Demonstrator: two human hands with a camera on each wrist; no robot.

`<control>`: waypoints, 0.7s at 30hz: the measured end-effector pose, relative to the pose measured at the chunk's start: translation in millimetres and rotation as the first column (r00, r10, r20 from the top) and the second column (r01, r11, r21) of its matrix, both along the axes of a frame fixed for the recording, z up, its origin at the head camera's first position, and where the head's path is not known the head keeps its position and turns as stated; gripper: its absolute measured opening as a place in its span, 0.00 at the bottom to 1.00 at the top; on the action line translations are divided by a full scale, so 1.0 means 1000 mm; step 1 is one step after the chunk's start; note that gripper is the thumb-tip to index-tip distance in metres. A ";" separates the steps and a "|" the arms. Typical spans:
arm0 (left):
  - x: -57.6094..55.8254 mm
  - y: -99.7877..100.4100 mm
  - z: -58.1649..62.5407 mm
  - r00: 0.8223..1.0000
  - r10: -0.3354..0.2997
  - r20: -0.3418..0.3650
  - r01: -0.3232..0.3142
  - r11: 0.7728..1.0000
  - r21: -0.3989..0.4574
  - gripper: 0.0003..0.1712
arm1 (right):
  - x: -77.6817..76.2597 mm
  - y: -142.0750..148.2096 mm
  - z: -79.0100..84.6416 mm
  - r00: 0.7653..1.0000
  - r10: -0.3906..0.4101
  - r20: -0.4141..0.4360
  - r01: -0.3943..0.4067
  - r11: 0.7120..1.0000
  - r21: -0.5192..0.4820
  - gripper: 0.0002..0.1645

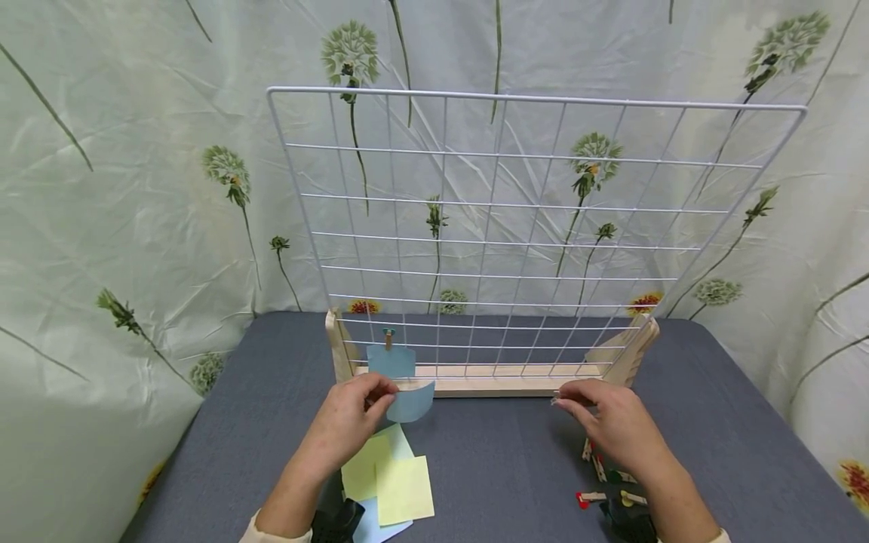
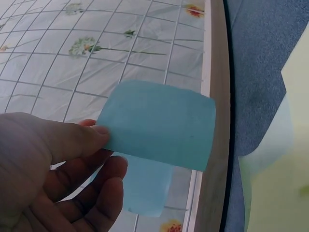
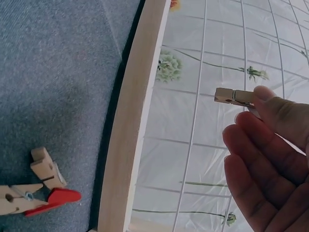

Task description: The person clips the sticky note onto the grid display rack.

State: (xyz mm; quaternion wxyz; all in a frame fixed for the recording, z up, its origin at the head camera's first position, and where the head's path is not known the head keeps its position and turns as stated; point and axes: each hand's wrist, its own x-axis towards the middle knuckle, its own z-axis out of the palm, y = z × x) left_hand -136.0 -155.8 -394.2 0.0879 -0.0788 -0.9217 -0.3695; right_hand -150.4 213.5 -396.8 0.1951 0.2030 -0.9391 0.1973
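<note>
My left hand (image 1: pixel 353 415) pinches a blue paper note (image 2: pixel 161 125) by one edge between thumb and forefinger, in front of the grid's lower left. Behind it, another blue note (image 1: pixel 391 361) hangs on the white wire grid (image 1: pixel 485 243) from a small wooden clothespin (image 1: pixel 388 340) with a green decoration. On the right, my right hand (image 1: pixel 614 418) pinches a small wooden clothespin (image 3: pixel 234 96) at one end, its other end pointing toward the grid. The remaining fingers of that hand are loosely bent below it.
The grid leans back in a wooden stand (image 1: pixel 502 387) on the dark grey table (image 1: pixel 495 467). Yellow, green and blue notes (image 1: pixel 404 490) overlap near my left wrist. Several clothespins with red, green and yellow decorations (image 1: pixel 593 498) lie beneath my right forearm. A flowered curtain (image 1: pixel 136 211) hangs behind.
</note>
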 end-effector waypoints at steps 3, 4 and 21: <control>-0.001 0.003 0.000 1.000 -0.006 -0.007 0.006 1.000 -0.002 0.05 | 0.000 -0.002 0.000 0.999 0.016 -0.038 -0.016 1.000 -0.009 0.10; -0.001 0.004 0.000 1.000 -0.010 -0.007 0.010 1.000 -0.004 0.05 | 0.000 -0.003 -0.001 0.998 0.025 -0.054 -0.026 1.000 -0.015 0.11; -0.002 0.011 0.000 0.997 -0.007 -0.071 0.007 1.000 0.001 0.08 | -0.002 -0.022 -0.004 0.977 0.106 -0.186 -0.118 0.991 -0.056 0.14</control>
